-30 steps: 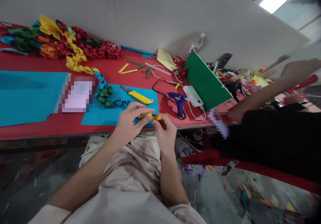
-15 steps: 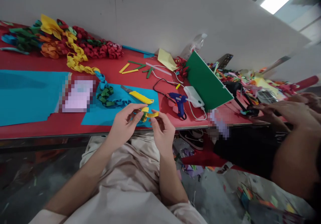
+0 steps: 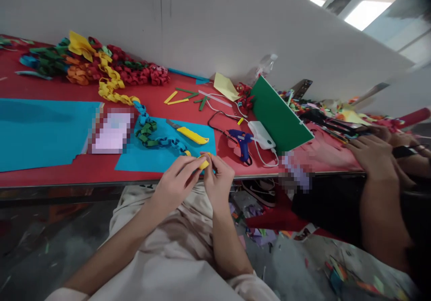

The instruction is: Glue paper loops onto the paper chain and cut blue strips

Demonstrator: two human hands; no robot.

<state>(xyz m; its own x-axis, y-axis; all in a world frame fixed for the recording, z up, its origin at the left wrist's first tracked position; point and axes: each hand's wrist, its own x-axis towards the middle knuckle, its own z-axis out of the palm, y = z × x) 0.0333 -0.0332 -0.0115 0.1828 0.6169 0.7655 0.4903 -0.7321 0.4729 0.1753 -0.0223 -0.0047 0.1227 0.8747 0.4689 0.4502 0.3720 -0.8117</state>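
Note:
My left hand (image 3: 175, 184) and my right hand (image 3: 219, 179) meet at the table's front edge and pinch a small yellow paper strip (image 3: 204, 161) between their fingertips. The strip sits at the near end of a paper chain (image 3: 151, 132) of blue, green and yellow links that runs back across a blue paper sheet (image 3: 161, 155). A yellow utility knife (image 3: 188, 133) lies on that sheet just beyond my hands.
A blue glue gun (image 3: 243, 140) and a white power adapter (image 3: 262, 135) lie to the right, beside a tilted green board (image 3: 279, 114). A pile of coloured chains (image 3: 101, 65) sits at the back left. Another person's hand (image 3: 370, 155) rests on the red table (image 3: 50, 175).
My hands have drawn together and folded the yellow strip small at the chain's end. The other person's arm has pulled back to the right, and the view has shifted slightly.

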